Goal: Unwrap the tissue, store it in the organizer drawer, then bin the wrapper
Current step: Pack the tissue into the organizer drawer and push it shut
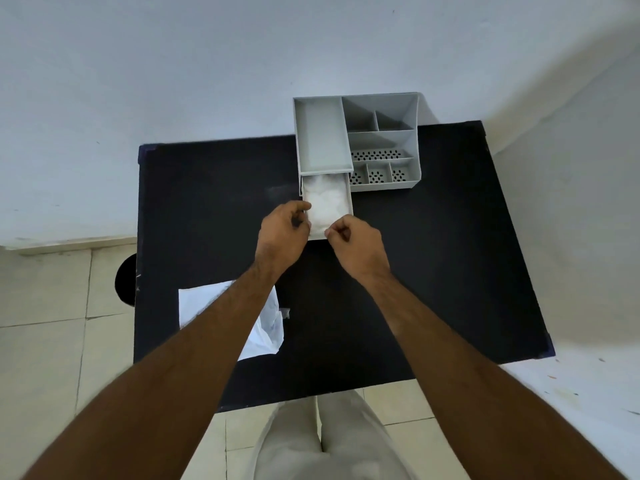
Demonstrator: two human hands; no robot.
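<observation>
A grey desk organizer (381,140) stands at the far side of the black table (433,271). Its drawer (348,199) is pulled out toward me, with white tissue (327,202) lying inside. My left hand (282,233) rests at the drawer's front left corner, fingers curled against its edge. My right hand (358,242) is at the drawer's front right, fingers curled, thumb and forefinger pinched near the front lip. The white wrapper (266,327) lies flat on the table's near left, partly hidden under my left forearm.
A round black bin (125,280) shows on the floor just past the table's left edge. White walls stand behind and to the right of the table. The organizer's open compartments (379,121) hold nothing that I can see.
</observation>
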